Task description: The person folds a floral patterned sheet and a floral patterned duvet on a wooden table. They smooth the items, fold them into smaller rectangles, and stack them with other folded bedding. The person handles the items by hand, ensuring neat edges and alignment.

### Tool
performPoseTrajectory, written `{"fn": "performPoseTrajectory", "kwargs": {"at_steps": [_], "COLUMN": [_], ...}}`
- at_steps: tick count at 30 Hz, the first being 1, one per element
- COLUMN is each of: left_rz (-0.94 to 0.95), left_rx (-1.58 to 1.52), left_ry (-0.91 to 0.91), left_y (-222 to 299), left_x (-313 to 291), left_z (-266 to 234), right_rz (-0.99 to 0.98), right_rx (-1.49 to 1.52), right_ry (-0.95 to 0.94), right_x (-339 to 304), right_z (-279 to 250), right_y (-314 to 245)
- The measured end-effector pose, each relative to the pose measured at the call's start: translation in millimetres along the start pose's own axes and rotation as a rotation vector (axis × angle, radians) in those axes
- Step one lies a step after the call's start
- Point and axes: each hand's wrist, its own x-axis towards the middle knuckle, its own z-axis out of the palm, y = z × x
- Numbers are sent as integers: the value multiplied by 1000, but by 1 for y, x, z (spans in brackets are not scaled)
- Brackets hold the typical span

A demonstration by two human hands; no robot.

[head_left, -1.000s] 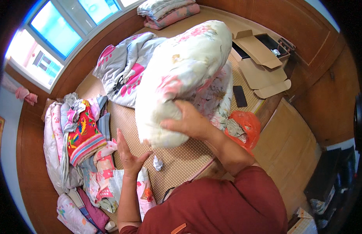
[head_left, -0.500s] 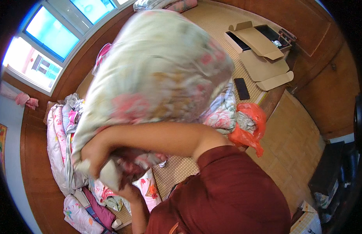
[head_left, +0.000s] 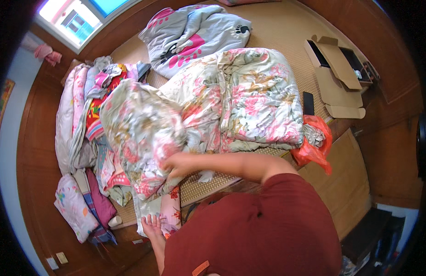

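A floral quilt (head_left: 261,103), cream with pink blossoms and green-brown leaves, lies across the woven bed mat. Its right part is folded into a thick block, and its left part is bunched and blurred by motion. My right hand (head_left: 177,165) reaches across to the near edge of that left part, fingers closed on the fabric. Lower down, my left hand (head_left: 152,225) is open, palm up with fingers spread, beside a pink flowered cloth (head_left: 170,211). It holds nothing.
A grey paw-print blanket (head_left: 194,39) lies behind the quilt. Folded bedding and clothes (head_left: 68,124) are heaped at the left. To the right are a black phone (head_left: 308,103), an opened cardboard box (head_left: 339,89) and a red plastic bag (head_left: 321,154) at the bed's edge.
The floral quilt, held up before and blocking the view, has come down onto the bed, uncovering the paw-print blanket. My left hand has moved down, away from the quilt.
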Motion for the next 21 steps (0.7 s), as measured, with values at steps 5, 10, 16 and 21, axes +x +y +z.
{"fn": "performPoseTrajectory", "kwargs": {"at_steps": [5, 10, 16, 21], "left_rz": [225, 731, 893, 847], "left_rx": [342, 893, 1256, 1278], "left_ry": [-92, -217, -137, 63], "left_y": [-5, -6, -7, 4], "left_x": [42, 37, 78, 93], "left_z": [-6, 69, 80, 81], "right_rz": [592, 857, 943, 748], "right_rx": [101, 812, 1174, 1299], "right_ry": [634, 1144, 1469, 1680], "right_x": [-149, -273, -304, -322], "right_z": [-30, -20, 39, 32], "right_y": [132, 160, 171, 174]}}
